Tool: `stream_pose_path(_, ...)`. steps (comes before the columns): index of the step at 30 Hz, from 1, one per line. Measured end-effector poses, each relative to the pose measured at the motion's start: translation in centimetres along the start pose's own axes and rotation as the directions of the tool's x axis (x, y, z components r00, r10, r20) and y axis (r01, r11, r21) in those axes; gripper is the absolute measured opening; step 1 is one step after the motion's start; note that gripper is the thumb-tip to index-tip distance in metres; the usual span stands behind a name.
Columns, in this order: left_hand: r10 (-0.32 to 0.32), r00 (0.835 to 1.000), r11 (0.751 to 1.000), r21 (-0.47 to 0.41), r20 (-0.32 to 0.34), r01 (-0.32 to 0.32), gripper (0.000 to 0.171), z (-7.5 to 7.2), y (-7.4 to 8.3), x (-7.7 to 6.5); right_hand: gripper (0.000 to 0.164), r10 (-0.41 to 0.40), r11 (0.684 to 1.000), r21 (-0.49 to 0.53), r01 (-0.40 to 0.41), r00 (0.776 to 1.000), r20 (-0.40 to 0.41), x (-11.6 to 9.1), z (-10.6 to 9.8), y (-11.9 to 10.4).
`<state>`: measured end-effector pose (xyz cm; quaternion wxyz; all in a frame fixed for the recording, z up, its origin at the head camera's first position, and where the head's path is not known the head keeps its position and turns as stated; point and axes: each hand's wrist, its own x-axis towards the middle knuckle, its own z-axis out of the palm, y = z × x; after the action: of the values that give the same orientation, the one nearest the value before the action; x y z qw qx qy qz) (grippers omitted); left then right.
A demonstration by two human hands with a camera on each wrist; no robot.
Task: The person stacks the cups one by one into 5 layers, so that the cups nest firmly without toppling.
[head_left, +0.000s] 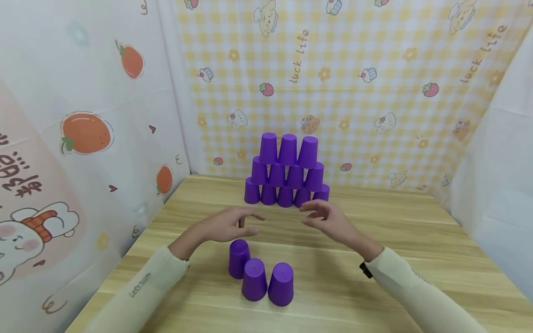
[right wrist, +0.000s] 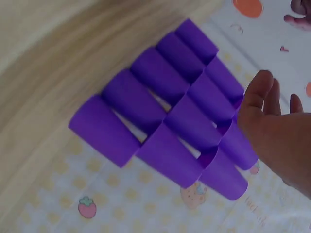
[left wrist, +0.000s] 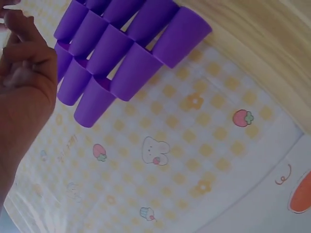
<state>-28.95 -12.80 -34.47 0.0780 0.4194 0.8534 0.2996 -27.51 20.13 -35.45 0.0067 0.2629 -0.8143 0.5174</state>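
A tiered stack of upside-down purple cups stands towards the back of the table, with three cups in its top row and several in each row below. Nearer the front are three more upside-down purple cups, grouped close together. My left hand hovers just above and behind these, its fingers loosely bent and holding nothing. To the right, my right hand is in front of the stack's lower right corner, fingers relaxed around air. Both wrist views show the stack beyond the hands, with a gap that I cannot judge.
The wooden table has light grain and runs back to a yellow checked cloth hanging behind the stack. A white printed cloth hangs along the left side, and a plain white one along the right.
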Motion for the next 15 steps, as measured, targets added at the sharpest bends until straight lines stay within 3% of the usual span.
stream_pose_path(7, 0.02, 0.992, 0.999, -0.031, 0.127, -0.017, 0.052, 0.1, -1.0, -1.5, 0.036, 0.018, 1.0, 0.019, -0.021, 0.991, 0.131, -1.8, 1.1, 0.0)
stream_pose_path(11, 0.007, 0.991, 0.999, -0.039, 0.132, -0.002, 0.069, 0.0, -1.3, -2.2, 0.036, 0.02, 1.0, 0.015, -0.024, 0.97, 0.24, -2.3, 1.7, 0.1)
stream_pose_path(15, 0.002, 0.991, 0.999, -0.036, 0.135, 0.003, 0.076, -0.1, -1.6, -2.6, 0.037, -0.034, 0.999, 0.038, 0.023, 0.943, 0.332, -2.5, 2.3, 0.2)
